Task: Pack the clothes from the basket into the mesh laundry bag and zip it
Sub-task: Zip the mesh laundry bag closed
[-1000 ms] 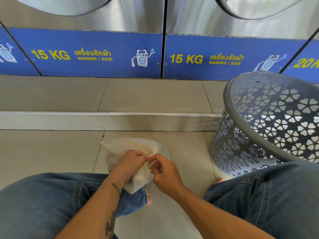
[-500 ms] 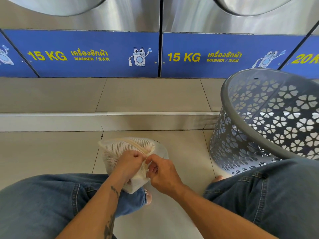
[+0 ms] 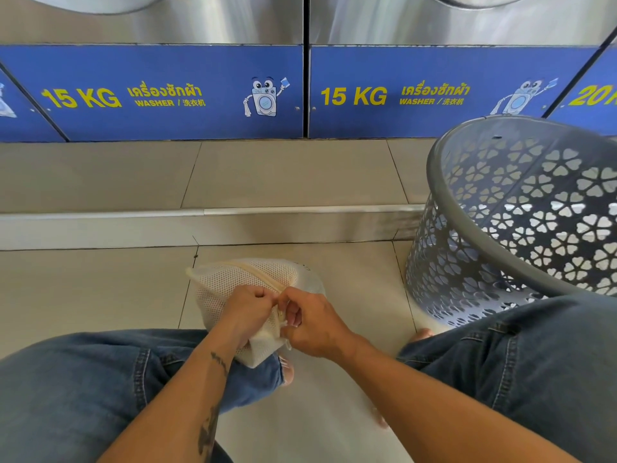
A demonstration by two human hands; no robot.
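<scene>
Person crouches on tiled floor (image 3: 100, 289), both knees in jeans framing the view. One mesh laundry bag (image 3: 233, 282), cream, bulging full, sits on the floor between the knees, its near end resting against the left jeans leg (image 3: 100, 379). Zipper (image 3: 263, 279) runs along the top of the bag toward the hands; most of the visible run looks closed.

Left hand (image 3: 247, 315): grip clamped on the bag fabric at the near end of the zipper, fingers curled tight. Right hand (image 3: 314, 325): fingers pinched together on the zipper end, touching the left hand; the pull tab itself is hidden by fingers.

One grey plastic basket (image 3: 444, 208) with flower cutouts, tilted toward the person, on the floor to the right, its lower side near the right jeans leg (image 3: 534, 362). What shows of the inside holds no clothes; its bottom is out of view.

Ahead: a raised tiled step with a metal edge strip (image 3: 200, 212), well apart from the bag. Behind it, two blue washer panels (image 3: 167, 95) marked 15 KG, a third marked 20 K at far right, cut off.

Open floor left of the bag and between bag and basket. Basket and right knee crowd the right side.
</scene>
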